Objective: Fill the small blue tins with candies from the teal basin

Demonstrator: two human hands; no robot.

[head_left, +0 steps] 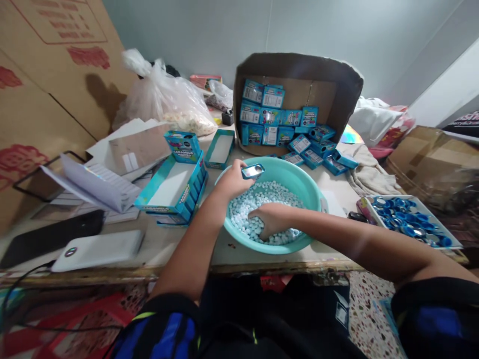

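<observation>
A turquoise basin (318, 192) on the table holds a heap of small pale-blue candies (277, 192). Over the basin's left rim, my left hand (232, 182) is closed around a small blue candy box (253, 171), its silvery opening turned upward. My right hand (275, 218) is down in the candies, with its fingers curled round some of them and the fingertips partly buried. Left of the basin stands a stack of blue display boxes (175, 192), with a small blue carton standing at the back. Behind it lies another blue display tray (220, 148).
A cardboard box (299, 67) on its side holds several blue candy boxes (271, 117), some spilling out in front. At right, a white tray (445, 229) holds blue caps. A white power bank (99, 249), black phone (52, 239) and papers (97, 184) lie left.
</observation>
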